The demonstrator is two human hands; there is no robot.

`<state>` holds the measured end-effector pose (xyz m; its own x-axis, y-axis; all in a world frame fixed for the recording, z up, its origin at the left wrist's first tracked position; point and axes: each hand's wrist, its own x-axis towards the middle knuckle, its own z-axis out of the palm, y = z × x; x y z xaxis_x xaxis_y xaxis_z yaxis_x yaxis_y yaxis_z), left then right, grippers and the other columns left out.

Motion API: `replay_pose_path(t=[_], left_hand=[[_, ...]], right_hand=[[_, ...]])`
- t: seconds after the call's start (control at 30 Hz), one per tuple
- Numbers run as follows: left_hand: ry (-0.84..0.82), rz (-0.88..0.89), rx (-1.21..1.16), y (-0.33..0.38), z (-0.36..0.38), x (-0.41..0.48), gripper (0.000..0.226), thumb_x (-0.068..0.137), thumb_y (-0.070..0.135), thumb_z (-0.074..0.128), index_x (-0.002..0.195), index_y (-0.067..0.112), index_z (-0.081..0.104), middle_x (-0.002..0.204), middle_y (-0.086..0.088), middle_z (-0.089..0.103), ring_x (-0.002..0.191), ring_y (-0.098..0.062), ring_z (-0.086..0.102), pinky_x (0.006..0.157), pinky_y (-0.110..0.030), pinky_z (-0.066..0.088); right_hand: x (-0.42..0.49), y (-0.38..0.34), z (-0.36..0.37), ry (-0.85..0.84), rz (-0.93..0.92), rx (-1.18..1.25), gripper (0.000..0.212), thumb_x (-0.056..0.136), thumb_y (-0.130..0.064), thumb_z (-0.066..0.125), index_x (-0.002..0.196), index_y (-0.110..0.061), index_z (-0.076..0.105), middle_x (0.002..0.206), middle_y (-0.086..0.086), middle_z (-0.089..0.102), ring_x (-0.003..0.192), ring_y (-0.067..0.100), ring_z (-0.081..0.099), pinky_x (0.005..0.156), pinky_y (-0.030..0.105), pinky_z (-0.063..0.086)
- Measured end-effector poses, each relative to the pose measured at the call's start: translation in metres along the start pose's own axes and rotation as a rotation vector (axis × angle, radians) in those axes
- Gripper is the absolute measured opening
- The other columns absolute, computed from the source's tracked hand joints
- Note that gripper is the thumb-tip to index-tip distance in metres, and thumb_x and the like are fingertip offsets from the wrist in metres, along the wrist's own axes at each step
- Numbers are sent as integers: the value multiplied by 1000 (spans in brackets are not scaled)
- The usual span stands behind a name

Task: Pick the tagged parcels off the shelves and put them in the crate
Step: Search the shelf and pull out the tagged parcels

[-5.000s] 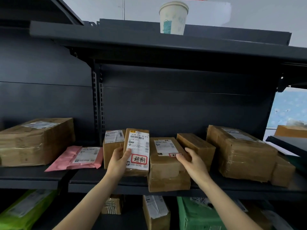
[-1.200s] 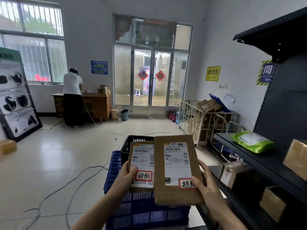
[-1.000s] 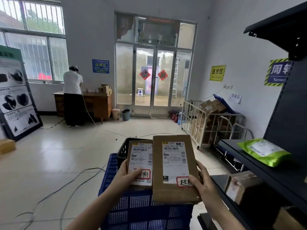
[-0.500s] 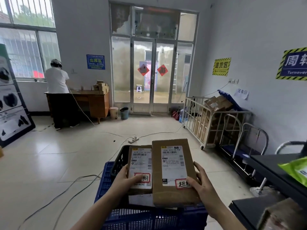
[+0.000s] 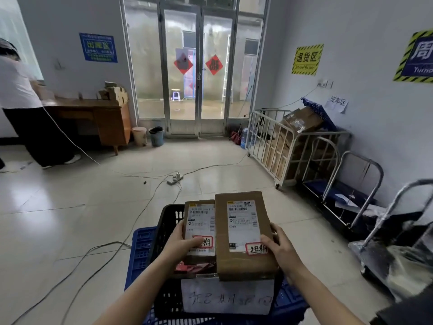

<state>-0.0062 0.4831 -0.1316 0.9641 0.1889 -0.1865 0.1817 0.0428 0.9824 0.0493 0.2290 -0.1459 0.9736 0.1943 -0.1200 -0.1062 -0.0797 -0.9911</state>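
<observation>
With my left hand clamping the smaller parcel and my right hand the larger parcel above the black crate, either could snag its rim and tip out.

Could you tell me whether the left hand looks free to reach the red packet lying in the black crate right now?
Probably not as things stand. The left hand is gripping the smaller parcel, which is held right above the red packet in the black crate, so it would have to set that parcel down first.
</observation>
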Motion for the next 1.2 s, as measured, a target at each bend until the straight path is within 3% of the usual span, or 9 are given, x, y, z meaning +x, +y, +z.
replay_pose_path(t=[0.2,0.37,0.47,0.57,0.73,0.87,1.03,1.2], left_hand=[[13,-44,19,-8,1,55,55,79,3,69,125,18,41,105,-5,64,87,-16,68,62,-21,54],[26,-93,17,-23,8,99,55,79,1,68,125,16,41,104,-3,63,86,-15,68,57,-18,53],[32,-143,32,-41,15,128,60,78,2,69,129,14,39,108,-6,63,88,-17,68,59,-19,54],[26,-210,40,-66,23,161,62,78,1,69,130,13,38,113,-10,63,91,-19,68,64,-22,56],[36,-331,75,-109,34,209,68,75,-3,71,130,18,38,117,-12,63,100,-24,66,92,-43,52],[50,-438,80,-147,46,232,68,77,-6,67,131,22,36,111,-6,63,96,-20,65,81,-31,54],[82,-576,109,-196,55,254,73,78,-3,68,140,14,34,121,-14,63,104,-27,64,98,-41,47],[113,-644,145,-229,65,280,74,79,-5,66,142,15,33,124,-14,61,109,-29,61,103,-44,44]], right_hand=[[50,1,6,37,53,-12,41,92,-21,54,130,-26,40,123,11,56,103,29,63,87,47,54],[93,8,2,43,100,-24,39,93,-18,52,131,-22,40,121,12,56,99,26,63,74,35,55],[123,24,-3,33,146,-33,42,93,-18,52,133,-23,37,125,13,53,101,27,62,78,38,55],[155,53,-9,46,219,-52,46,93,-18,53,135,-23,35,128,12,51,103,26,61,81,39,54],[201,105,-14,64,354,-76,52,92,-16,54,139,-22,32,123,9,54,100,23,61,74,33,55],[227,143,-12,86,418,-116,51,92,-16,54,138,-18,32,105,-1,54,94,20,61,74,34,54],[248,191,-8,102,512,-183,53,91,-13,55,138,-15,31,116,6,56,100,22,58,79,32,51],[260,225,-6,125,557,-234,58,89,-9,58,139,-11,30,123,9,56,99,18,54,87,32,46]])
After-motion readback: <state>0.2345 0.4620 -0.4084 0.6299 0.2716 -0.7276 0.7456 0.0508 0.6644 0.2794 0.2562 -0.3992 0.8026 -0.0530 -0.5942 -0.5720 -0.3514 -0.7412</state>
